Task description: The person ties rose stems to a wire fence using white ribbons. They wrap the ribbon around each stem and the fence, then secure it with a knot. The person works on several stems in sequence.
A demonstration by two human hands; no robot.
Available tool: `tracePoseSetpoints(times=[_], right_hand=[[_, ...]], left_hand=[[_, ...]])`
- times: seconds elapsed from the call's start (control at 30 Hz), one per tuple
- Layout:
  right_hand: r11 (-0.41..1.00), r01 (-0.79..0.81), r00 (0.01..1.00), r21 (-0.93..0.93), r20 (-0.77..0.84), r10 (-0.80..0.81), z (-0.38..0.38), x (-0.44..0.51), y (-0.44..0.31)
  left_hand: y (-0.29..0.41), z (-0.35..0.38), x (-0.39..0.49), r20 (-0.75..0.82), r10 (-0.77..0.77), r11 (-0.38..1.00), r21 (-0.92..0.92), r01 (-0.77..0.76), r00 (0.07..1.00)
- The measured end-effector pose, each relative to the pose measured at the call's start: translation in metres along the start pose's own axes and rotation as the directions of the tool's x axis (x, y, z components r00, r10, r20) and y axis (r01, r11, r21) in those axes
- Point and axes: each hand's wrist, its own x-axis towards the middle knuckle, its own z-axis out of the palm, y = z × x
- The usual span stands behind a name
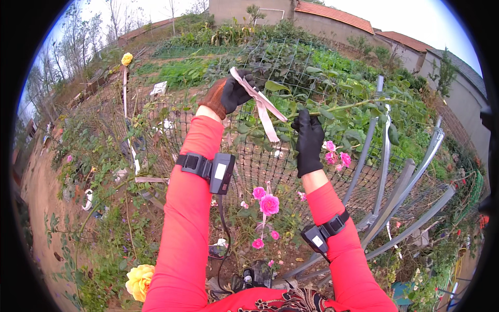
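My left hand (236,92), in a black-coated brown work glove, pinches a pale pink cloth strip (253,91) near its upper end. The strip hangs folded, with one tail loose and another slanting towards my right hand. My right hand (310,142), in a black glove, has its fingers closed around a long green rose stem (343,107). Whether it also touches the strip's end is hard to tell. Leaves crowd the stem on both sides. Behind both hands stretches a green mesh fence (257,165). A pink rose cluster (337,155) sits just right of my right wrist.
Curved grey metal rails (390,195) fan out at the right. Larger pink roses (269,204) grow below, between my arms. A yellow rose (140,282) is near my left elbow, another yellow rose (127,59) far left. Leafy vegetable rows (191,72) lie beyond the fence.
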Motion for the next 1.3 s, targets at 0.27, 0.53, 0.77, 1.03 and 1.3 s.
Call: tracePoseSetpoints(times=[0.27, 0.53, 0.77, 1.03, 1.3], right_hand=[[1.000, -0.013, 0.985, 0.027, 0.170, 0.008, 0.005, -0.008, -0.005], [0.999, -0.032, 0.981, 0.023, 0.191, 0.027, 0.005, -0.014, -0.013], [0.999, -0.027, 0.990, -0.029, 0.136, 0.031, 0.004, -0.013, -0.016], [0.999, -0.039, 0.983, 0.019, 0.182, 0.035, 0.014, -0.008, -0.018], [0.743, 0.489, 0.870, -0.458, 0.315, -0.379, 0.012, -0.049, -0.072]], left_hand=[[0.009, 0.029, 0.010, 0.058, 0.015, 0.620, 0.783, -0.055, 0.998], [0.001, 0.036, 0.016, 0.518, 0.076, -0.074, 0.855, -0.513, 0.852], [0.013, 0.032, 0.007, 0.646, -0.392, -0.186, 0.642, -0.744, 0.655], [0.022, 0.037, 0.000, 0.506, -0.418, -0.321, 0.695, -0.643, 0.755], [0.029, 0.029, 0.006, 0.503, -0.275, -0.378, 0.728, -0.573, 0.820]])
